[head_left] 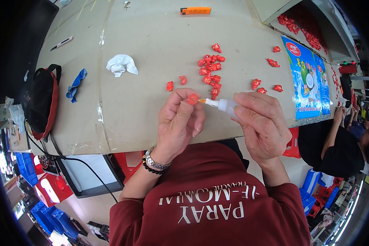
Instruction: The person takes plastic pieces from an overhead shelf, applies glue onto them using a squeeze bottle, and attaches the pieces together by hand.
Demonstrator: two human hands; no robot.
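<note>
Between the thumb and fingers of my left hand (179, 117) is a small red plastic piece (192, 99), its flat round side turned to the right. My right hand (263, 123) grips a translucent white glue bottle (229, 107), tilted nearly level. The bottle's fine orange-tipped nozzle (203, 101) meets or nearly touches the red piece. Just beyond my hands, several small red figures (211, 65) lie in a loose cluster on the covered table (151, 37). Two separate red pieces (170, 85) rest left of the cluster.
More red pieces (256, 84) lie scattered to the right, before a blue printed carton sheet (301, 78). Farther off are an orange box (195, 11) and an open bin of red parts (291, 23). A white tissue (121, 64), blue cloth (76, 85), pen-like cutter (62, 43) and black-red bag (45, 100) lie left.
</note>
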